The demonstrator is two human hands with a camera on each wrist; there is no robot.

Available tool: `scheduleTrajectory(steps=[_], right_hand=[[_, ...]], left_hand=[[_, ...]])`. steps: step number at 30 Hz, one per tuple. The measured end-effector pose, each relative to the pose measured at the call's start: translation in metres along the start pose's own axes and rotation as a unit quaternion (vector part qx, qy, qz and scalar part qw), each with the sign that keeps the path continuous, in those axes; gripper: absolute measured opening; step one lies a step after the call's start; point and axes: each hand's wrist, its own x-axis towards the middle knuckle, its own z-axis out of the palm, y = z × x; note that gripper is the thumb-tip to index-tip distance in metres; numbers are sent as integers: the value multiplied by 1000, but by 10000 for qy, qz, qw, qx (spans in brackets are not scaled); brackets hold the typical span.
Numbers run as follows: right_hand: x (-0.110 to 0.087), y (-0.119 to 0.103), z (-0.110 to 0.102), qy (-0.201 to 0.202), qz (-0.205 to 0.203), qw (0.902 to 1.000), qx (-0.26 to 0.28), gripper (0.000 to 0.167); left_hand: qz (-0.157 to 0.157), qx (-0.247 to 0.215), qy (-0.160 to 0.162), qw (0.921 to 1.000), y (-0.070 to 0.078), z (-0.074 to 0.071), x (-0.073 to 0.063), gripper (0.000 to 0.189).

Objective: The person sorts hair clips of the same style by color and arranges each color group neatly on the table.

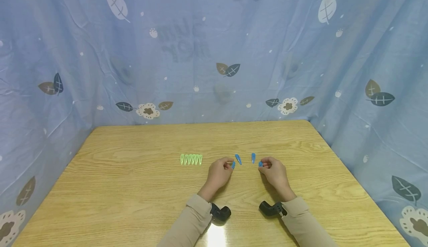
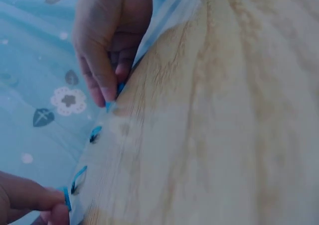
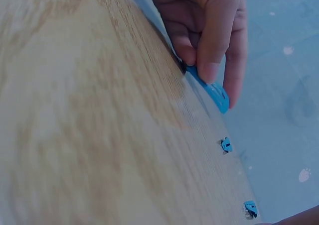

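Between thumb and fingers, my left hand (image 1: 219,172) pinches a blue snap hair clip (image 1: 233,165); its edge also shows at lower left in the left wrist view. My right hand (image 1: 275,171) pinches another blue hair clip (image 3: 218,96), whose wide end sticks out past the fingertips in the right wrist view. Two more blue clips lie on the table between the hands: a tilted one (image 1: 238,159) just beyond the left fingertips, and a nearly straight one (image 1: 253,158) close to the right fingertips. To the left, several light green hair clips (image 1: 190,159) lie side by side in a neat row.
The wooden table (image 1: 127,195) carries all the clips. A blue patterned curtain (image 1: 187,54) hangs behind it and along both sides. Black wrist-worn devices (image 1: 221,213) stick out inward from both beige sleeves (image 1: 187,221).
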Motion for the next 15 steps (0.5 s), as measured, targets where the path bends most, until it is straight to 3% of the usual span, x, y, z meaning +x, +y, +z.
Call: scheduleTrajectory(steps=[6,15], right_hand=[[0,2,1,17,21,10000,34,23],[-1,0,-2,-26,139,9996,248,23]], left_hand=[[-282,-686,-272,9969,-6,-6,-1,28],[-328,-1446,-340,9884,-14,-25,-8,34]])
